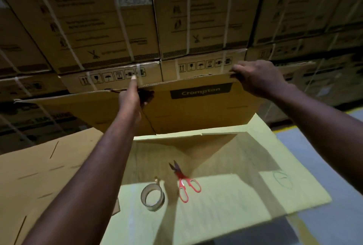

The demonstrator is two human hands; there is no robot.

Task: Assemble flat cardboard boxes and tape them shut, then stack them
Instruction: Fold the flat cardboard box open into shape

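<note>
Right hand (257, 79) and left hand (130, 97) both clamp the top edge of the Crompton carton (196, 111), held upright and still flat. Below it lie the tape roll (152, 196) and red scissors (184, 183), untouched. Opening, taping and stacking all seem left to do.

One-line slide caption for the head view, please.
Left hand and right hand hold the top edge of a flat Crompton box, above a tape roll and red scissors on cardboard.

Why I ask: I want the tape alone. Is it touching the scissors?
Apart. Head view shows bare cardboard between the tape roll and the red-handled scissors.
</note>
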